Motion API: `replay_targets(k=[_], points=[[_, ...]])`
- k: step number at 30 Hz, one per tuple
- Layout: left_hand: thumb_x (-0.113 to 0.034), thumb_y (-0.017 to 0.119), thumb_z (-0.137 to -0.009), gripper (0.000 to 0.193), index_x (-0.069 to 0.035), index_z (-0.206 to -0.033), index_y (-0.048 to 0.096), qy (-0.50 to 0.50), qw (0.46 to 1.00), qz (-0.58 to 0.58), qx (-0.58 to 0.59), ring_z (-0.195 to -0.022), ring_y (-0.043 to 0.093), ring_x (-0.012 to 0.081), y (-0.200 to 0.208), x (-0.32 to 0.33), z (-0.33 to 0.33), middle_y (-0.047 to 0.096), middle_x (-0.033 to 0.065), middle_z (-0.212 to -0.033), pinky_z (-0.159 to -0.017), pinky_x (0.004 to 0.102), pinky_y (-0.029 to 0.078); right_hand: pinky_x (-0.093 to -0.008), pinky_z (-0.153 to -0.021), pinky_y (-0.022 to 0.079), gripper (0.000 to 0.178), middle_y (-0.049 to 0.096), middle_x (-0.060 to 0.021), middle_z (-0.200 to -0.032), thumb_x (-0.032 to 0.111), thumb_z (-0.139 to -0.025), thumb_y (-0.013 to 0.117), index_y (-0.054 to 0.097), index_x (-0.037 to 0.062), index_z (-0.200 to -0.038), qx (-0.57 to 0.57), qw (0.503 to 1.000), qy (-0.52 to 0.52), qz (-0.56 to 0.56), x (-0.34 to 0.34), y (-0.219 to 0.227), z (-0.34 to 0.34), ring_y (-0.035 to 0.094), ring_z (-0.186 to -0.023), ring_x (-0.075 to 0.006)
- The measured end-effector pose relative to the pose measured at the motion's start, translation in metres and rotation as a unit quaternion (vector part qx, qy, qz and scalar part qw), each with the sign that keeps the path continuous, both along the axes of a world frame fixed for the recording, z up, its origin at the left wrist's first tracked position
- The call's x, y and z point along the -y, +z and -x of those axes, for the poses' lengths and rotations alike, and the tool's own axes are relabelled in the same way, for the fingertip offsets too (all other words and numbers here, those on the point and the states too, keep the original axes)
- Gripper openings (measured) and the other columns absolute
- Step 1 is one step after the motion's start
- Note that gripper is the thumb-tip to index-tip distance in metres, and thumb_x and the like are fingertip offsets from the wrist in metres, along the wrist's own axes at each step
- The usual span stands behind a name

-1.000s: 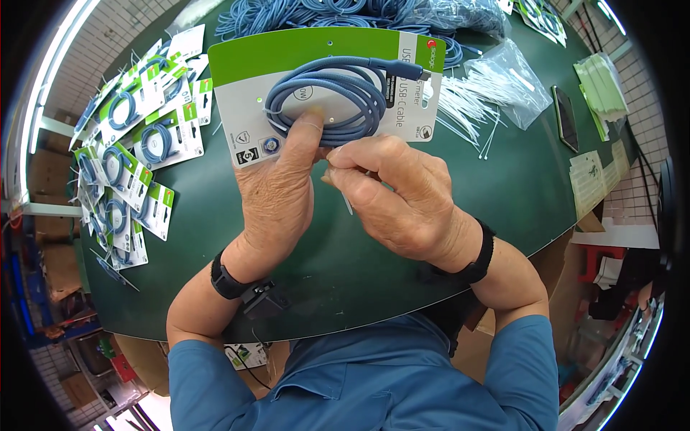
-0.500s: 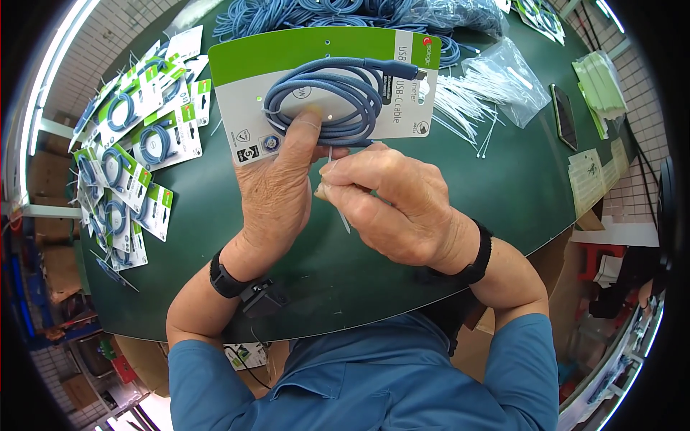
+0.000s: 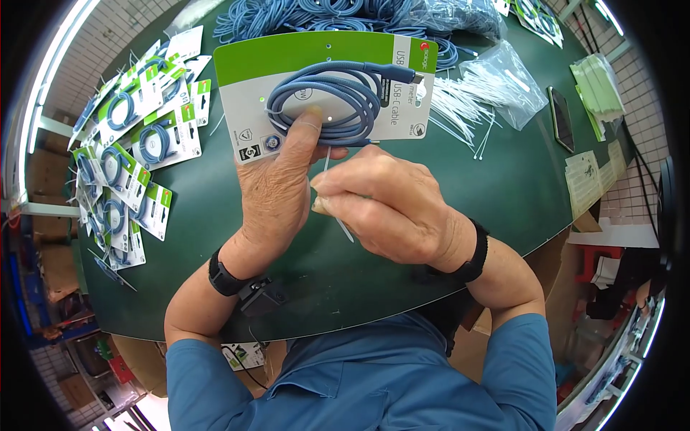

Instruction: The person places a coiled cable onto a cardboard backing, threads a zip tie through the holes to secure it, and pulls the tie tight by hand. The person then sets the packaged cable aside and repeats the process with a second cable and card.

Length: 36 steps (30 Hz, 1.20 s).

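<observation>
My left hand (image 3: 277,187) grips a green and white cardboard backing card (image 3: 248,54) by its lower edge. Its thumb presses a coiled blue braided USB cable (image 3: 338,129) against the card's face. One cable plug sticks out over the card's right part. A thin white cable tie (image 3: 346,230) hangs down from below the coil. My right hand (image 3: 392,205) is closed with thumb and forefinger around this tie, just under the card; the exact grip is partly hidden by the fingers. The tie's tail shows below the fingertips.
Carded blue cables (image 3: 129,172) lie piled at the left. Bundles of blue cable (image 3: 323,11) cover the table's far side. Loose white cable ties (image 3: 460,108) spill from a clear bag (image 3: 514,86); a phone (image 3: 561,118) and green cards (image 3: 598,93) lie farther right. A black device (image 3: 264,296) sits near the front edge.
My right hand has shifted slightly left and down, staying at the cable tie. The card has moved slightly in my left hand, which still holds it.
</observation>
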<state>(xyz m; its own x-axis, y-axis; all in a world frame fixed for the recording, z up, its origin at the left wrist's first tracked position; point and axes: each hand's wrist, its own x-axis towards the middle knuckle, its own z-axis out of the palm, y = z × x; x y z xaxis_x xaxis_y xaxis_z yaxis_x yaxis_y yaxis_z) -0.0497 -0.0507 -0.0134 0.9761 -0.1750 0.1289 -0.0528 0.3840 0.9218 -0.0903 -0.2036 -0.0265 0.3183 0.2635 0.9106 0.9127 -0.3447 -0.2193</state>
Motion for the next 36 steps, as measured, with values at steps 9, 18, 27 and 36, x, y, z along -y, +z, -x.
replay_targets(k=[9,18,27,36], points=[[-0.004,0.071,-0.097,0.027,0.000,-0.122,0.062,0.016,1.000,0.006,0.023,-0.089,0.070,0.0131,-0.019,0.001,-0.003,0.070,0.0071,-0.109,-0.068,0.0272,0.060,-0.0315,-0.062,0.059,0.025,0.073,-0.0155,-0.096,-0.007,-0.079,0.082,0.065,-0.0021,-0.097,-0.031,0.998,-0.059,0.008,0.010,0.003,-0.010,0.072,-0.073,-0.0243],[-0.009,0.073,-0.097,0.023,0.000,-0.116,0.067,-0.019,1.000,-0.005,-0.007,-0.078,0.069,0.0120,-0.022,0.003,-0.001,0.072,0.0062,-0.099,-0.061,0.0256,0.057,-0.0283,-0.057,0.056,0.018,0.075,-0.0123,-0.087,-0.004,-0.084,0.081,0.066,0.0009,-0.092,-0.187,0.970,-0.132,-0.084,0.014,-0.002,-0.007,0.071,-0.066,-0.0196],[-0.014,0.075,-0.096,0.022,0.001,-0.112,0.068,-0.017,0.999,-0.032,-0.009,-0.067,0.068,0.0125,-0.023,0.001,0.001,0.072,0.0053,-0.093,-0.060,0.0249,0.056,-0.0274,-0.057,0.052,0.027,0.072,-0.0106,-0.085,-0.008,-0.080,0.081,0.073,0.0005,-0.104,-0.029,0.987,-0.156,0.019,0.016,0.000,-0.019,0.066,-0.064,-0.0211],[-0.011,0.074,-0.096,0.021,0.001,-0.111,0.068,-0.021,1.000,-0.011,-0.006,-0.068,0.068,0.0126,-0.021,0.000,-0.001,0.072,0.0056,-0.094,-0.060,0.0253,0.057,-0.0316,-0.060,0.051,0.034,0.071,-0.0090,-0.093,-0.006,-0.073,0.082,0.076,0.0016,-0.105,0.020,0.979,-0.174,0.101,0.021,0.010,-0.014,0.065,-0.074,-0.0232]])
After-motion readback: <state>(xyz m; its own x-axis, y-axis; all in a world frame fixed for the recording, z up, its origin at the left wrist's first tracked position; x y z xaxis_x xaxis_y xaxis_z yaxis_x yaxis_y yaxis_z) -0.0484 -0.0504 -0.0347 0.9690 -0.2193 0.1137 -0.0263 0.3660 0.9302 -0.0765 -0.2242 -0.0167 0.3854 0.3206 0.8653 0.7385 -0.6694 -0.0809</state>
